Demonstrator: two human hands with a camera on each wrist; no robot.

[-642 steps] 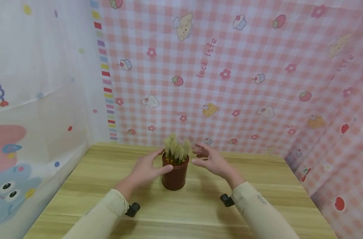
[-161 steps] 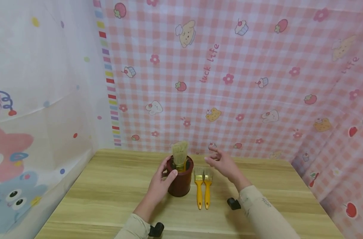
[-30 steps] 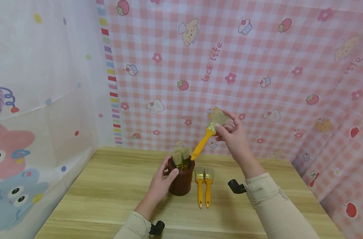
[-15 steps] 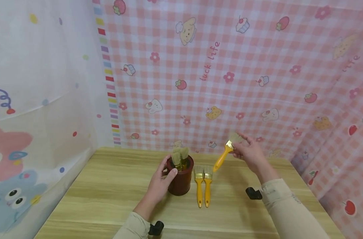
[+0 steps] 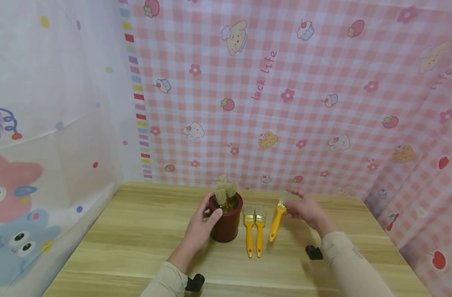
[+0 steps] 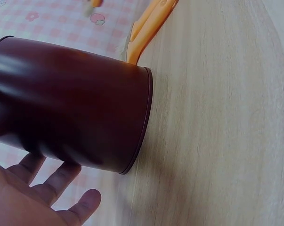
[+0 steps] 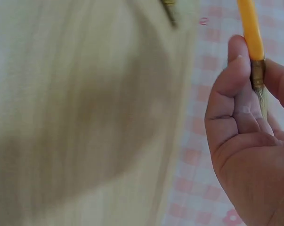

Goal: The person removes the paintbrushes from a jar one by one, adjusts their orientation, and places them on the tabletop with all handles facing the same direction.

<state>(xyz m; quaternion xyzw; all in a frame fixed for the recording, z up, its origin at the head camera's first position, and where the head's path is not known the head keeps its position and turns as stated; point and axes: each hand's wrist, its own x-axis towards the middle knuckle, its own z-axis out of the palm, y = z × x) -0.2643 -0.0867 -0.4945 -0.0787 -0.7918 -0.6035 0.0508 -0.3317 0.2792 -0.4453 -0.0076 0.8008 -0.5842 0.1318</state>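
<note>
In the head view a dark red cylindrical pot [image 5: 226, 226] stands upright with several paintbrushes [image 5: 225, 194] in it, bristles up. My left hand [image 5: 199, 227] grips the pot's left side, thumb at the front near the rim; in the left wrist view, fingers [image 6: 57, 181] touch its wall. My right hand [image 5: 307, 210] pinches a paintbrush [image 5: 276, 222] near its metal ferrule, yellow handle slanting down toward the table. The right wrist view shows thumb and finger on that ferrule [image 7: 258, 73]. Two paintbrushes [image 5: 249, 237] lie side by side right of the pot, handles toward me.
The wooden table [image 5: 144, 231] reaches back to a pink checked cloth [image 5: 266, 115] with printed cartoons. A white printed cloth [image 5: 62, 123] hangs at the left. A black wrist device [image 5: 314, 252] sits by the right sleeve, another [image 5: 195, 283] by the left.
Earlier every visible brush stood in the pot; two now lie on the table. Over the last second my right hand carried a third brush right and down from above the pot. My left hand stayed.
</note>
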